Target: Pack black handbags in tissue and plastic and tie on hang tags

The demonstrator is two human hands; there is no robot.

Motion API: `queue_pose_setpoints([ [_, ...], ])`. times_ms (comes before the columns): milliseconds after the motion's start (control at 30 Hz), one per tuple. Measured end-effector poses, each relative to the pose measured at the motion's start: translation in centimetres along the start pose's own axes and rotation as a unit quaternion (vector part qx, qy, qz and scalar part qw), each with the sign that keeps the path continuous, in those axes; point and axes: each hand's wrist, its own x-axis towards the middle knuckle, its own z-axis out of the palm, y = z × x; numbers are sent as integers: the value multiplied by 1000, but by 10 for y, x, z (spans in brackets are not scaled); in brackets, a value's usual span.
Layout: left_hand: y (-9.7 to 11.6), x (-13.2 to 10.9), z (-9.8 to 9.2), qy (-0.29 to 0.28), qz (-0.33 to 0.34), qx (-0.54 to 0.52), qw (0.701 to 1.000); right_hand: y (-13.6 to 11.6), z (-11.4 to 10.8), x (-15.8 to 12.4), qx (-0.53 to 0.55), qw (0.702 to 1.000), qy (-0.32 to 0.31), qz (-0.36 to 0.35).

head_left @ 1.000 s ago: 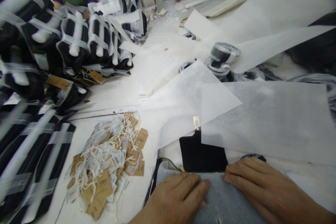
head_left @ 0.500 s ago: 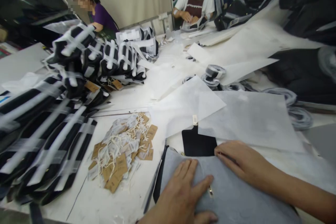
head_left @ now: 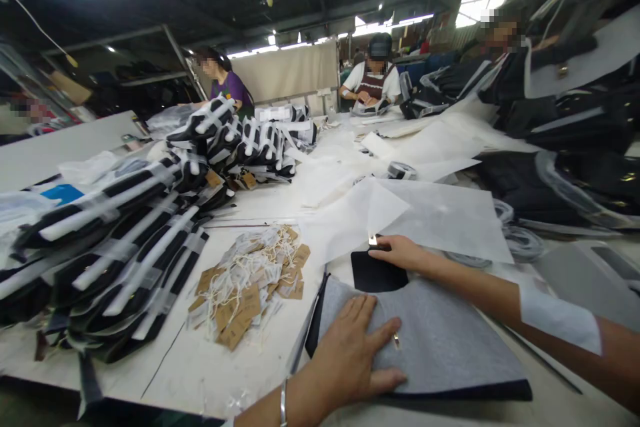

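Observation:
A flat bag with a grey face (head_left: 440,340) and dark edges lies on the table in front of me. From its far edge a black flap (head_left: 379,272) sticks out, ending in a narrow tab with a gold metal clasp (head_left: 373,240). My left hand (head_left: 353,343) rests flat on the grey face with fingers spread, beside a small gold fitting (head_left: 397,340). The fingers of my right hand (head_left: 400,253) are closed on the flap's tab, right by the clasp.
A pile of brown tags with white strings (head_left: 250,287) lies left of the bag. Farther left are stacked black bags wrapped in white strips (head_left: 135,247). White sheets (head_left: 440,207) spread beyond the flap. Black bags (head_left: 530,187) lie at right. Co-workers (head_left: 374,83) sit across the table.
My right hand has moved from the bag's far edge up to the flap's tab. My left hand stays on the grey face. The view has tilted upward.

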Motion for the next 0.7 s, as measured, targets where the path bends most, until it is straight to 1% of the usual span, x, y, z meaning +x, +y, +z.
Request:
queue_pose_setpoints([
  [100,0,1,-2,7,2,-14,1000,-11,-9,-15,49,998,5,-24],
  [233,1,4,-5,-5,3,-20,1000,-27,-21,-59,77,996,10,-51],
  [300,1,6,-8,-3,4,-20,1000,-33,-21,-82,59,994,0,-97],
  [367,2,8,-11,1,13,-25,1000,-36,-16,-104,18,986,-9,-165],
  [433,3,9,-14,5,25,-33,999,-35,-6,-123,-31,976,-3,-214],
  [567,4,10,-17,23,41,-44,998,-28,16,-149,-89,965,28,-247],
  [700,2,7,-12,55,63,-40,996,-19,28,-157,-100,953,48,-284],
])
